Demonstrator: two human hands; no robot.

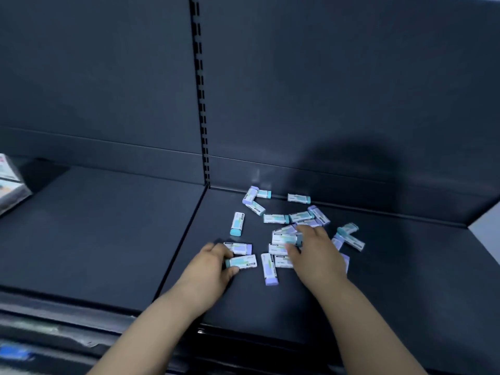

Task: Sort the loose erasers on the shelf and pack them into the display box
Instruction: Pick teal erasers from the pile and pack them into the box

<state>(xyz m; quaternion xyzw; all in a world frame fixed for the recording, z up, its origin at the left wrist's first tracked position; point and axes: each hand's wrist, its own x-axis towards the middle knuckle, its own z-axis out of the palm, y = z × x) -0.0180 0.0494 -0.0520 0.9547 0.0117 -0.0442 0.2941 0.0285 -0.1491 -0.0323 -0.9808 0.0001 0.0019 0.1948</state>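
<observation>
Several small erasers in white sleeves with teal or lilac ends lie scattered on the dark shelf (270,307). My left hand (209,269) grips a teal-ended eraser (241,261) between thumb and fingers, beside a lilac-ended one (239,248). My right hand (315,255) pinches another teal-ended eraser (285,237) in the middle of the pile and covers some erasers beneath it. One teal eraser (237,224) lies apart to the left. A lilac eraser (269,269) lies between my hands. No display box is in view.
A slotted upright (201,104) splits the dark back panel. The left shelf bay (94,234) carries a plastic-wrapped packet (9,182) at its far left edge. A pale wall corner (487,220) shows at the right.
</observation>
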